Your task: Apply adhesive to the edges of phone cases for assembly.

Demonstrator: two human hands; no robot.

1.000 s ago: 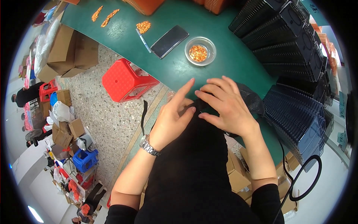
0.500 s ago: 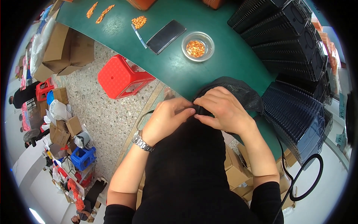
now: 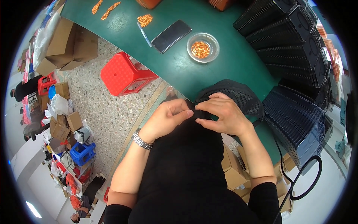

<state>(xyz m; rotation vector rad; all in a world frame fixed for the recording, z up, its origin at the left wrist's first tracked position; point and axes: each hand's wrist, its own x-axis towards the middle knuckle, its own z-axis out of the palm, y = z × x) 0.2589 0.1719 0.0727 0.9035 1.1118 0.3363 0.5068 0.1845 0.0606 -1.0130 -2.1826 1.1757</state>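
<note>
My left hand (image 3: 172, 116), with a metal watch on its wrist, is closed in a pinch at the table's near edge. What its fingertips hold, if anything, is lost against my black clothing. My right hand (image 3: 225, 114) is just beside it, thumb and fingers apart with a gap between them. Its fingertips are close to the left thumb. Behind and partly under the right hand lies a black mesh fabric item (image 3: 244, 98), perhaps a bag or cap; its kind is unclear.
On the green table (image 3: 164, 67) are a clear round bowl (image 3: 214, 47) of small orange-gold pieces, a phone (image 3: 172, 36), a pen (image 3: 144, 34) and a loose pile (image 3: 145, 20). Black slotted racks (image 3: 294, 112) line the right side. A red stool (image 3: 121, 74) stands at left.
My right thumb and fingers have spread apart and drawn slightly away from my left hand. The small black part between my hands no longer shows. The whole view has shifted slightly.
</note>
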